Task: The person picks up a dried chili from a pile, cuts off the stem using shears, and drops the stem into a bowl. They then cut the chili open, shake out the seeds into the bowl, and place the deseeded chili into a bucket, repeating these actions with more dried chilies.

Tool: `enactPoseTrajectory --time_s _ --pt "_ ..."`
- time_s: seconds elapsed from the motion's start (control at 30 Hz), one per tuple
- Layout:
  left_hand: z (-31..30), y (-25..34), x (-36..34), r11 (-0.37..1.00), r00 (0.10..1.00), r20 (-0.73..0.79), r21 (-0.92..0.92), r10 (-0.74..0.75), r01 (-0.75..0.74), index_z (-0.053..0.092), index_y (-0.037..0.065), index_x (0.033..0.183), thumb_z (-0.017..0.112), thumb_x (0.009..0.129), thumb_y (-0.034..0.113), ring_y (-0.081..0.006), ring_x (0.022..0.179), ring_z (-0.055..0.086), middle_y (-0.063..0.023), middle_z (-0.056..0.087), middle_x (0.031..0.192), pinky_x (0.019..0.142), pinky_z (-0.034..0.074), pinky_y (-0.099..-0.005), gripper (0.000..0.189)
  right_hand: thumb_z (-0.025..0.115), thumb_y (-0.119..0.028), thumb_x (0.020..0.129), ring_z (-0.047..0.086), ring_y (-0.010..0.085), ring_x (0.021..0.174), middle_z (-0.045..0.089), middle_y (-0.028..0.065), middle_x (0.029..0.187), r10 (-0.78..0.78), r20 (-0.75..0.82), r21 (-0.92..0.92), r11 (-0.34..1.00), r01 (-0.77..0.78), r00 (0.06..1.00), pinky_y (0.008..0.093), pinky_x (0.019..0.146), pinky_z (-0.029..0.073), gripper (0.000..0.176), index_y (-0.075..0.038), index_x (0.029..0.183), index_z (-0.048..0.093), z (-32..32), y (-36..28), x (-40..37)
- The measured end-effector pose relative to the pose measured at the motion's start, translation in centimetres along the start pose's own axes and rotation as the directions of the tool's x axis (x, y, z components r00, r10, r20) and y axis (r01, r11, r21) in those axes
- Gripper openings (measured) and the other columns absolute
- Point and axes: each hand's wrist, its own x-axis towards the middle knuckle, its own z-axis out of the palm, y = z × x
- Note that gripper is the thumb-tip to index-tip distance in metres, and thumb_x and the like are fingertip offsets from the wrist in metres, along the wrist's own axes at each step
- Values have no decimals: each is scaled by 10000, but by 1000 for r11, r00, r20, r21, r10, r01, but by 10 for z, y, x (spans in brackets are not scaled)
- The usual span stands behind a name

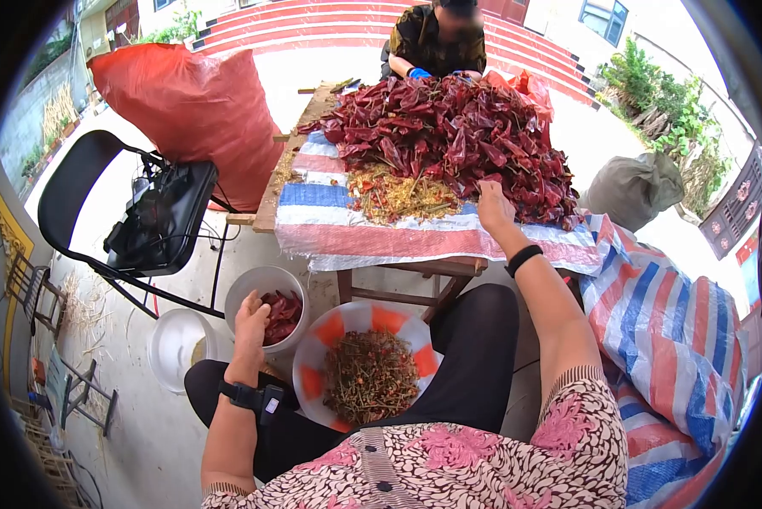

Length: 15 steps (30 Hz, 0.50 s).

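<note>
Dried red chili peppers [449, 127] are heaped on a table covered by a striped cloth [381, 237]. My right hand [495, 206] touches the front edge of the heap; its fingers are partly hidden, so its grip is unclear. Beside the heap lies a pile of yellow seeds and bits [402, 195]. Over the left rim of a white bucket [266, 278] is my left hand [252, 318], fingers curled; whether it holds anything is too small to tell. Red peppers [282, 316] lie inside that bucket. An orange-and-white basin [309, 373] between my legs holds stems and scraps [371, 377].
A person [436, 42] with a blue glove leans over the table's far side. At left are a black folding chair [156, 212], a large red sack [194, 119] and a second white bucket [173, 348]. Striped sheeting [669, 339] and a grey sack [635, 188] are at right.
</note>
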Motion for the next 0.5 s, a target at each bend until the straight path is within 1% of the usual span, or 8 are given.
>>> enactPoseTrajectory --time_s 0.03,0.1,0.13,0.2,0.27,0.3,0.4,0.5 --pt "0 -2 3 999 999 43 -13 -32 32 363 -7 1381 567 873 84 -165 984 565 -97 528 1198 800 484 -276 554 474 -81 879 607 364 1033 433 121 1352 10 21 -26 1000 -10 1000 465 840 496 392 -175 1259 469 2 0 10" --pt "4 -7 1 991 990 114 -98 -83 94 436 -6 1304 580 870 95 -161 863 592 -68 565 1087 737 503 -280 469 478 -56 867 611 362 1028 425 118 1360 -22 -4 -77 997 21 1000 458 841 501 406 -167 1257 465 8 1 23" --pt "7 -12 -1 978 976 142 -105 -163 178 456 -5 1291 557 877 109 -171 908 587 -106 558 1129 714 508 -297 441 480 -43 861 612 361 1025 421 116 1364 -39 -17 -101 994 37 999 454 841 503 414 -164 1256 463 7 -5 27" --pt "18 -10 -3 932 919 169 0 -357 362 450 -10 1294 554 894 116 -183 883 597 -113 562 1126 733 506 -305 431 514 -30 849 609 345 1022 452 111 1298 -36 30 -184 982 41 999 437 820 515 353 -141 1184 503 7 -10 32" --pt "33 -1 -8 960 913 302 26 -274 280 465 -4 1272 544 916 130 -181 908 602 -102 570 1114 771 497 -309 388 532 -33 845 603 335 1023 468 112 1250 -87 38 -256 962 94 996 430 804 521 304 -132 1132 528 13 -4 36" --pt "38 2 -9 971 901 366 34 -232 236 473 -2 1260 539 927 137 -180 920 604 -96 574 1108 789 492 -311 367 551 -47 845 589 315 1024 500 102 1154 -129 -6 -292 949 121 992 418 786 526 238 -126 1070 552 17 -1 35" --pt "45 5 -11 962 870 410 103 -274 254 487 1 1243 518 946 142 -177 917 612 -93 578 1114 802 484 -298 330 543 -71 858 583 300 1016 529 87 1081 -153 -93 -221 967 130 984 418 778 529 202 -119 1054 553 20 7 32" --pt "47 5 -11 964 841 471 150 -265 219 490 6 1242 522 946 145 -167 914 615 -92 586 1114 805 487 -292 328 583 -77 844 580 289 995 559 89 1059 -120 -302 -33 993 115 946 398 783 513 218 -105 1058 556 18 6 24"
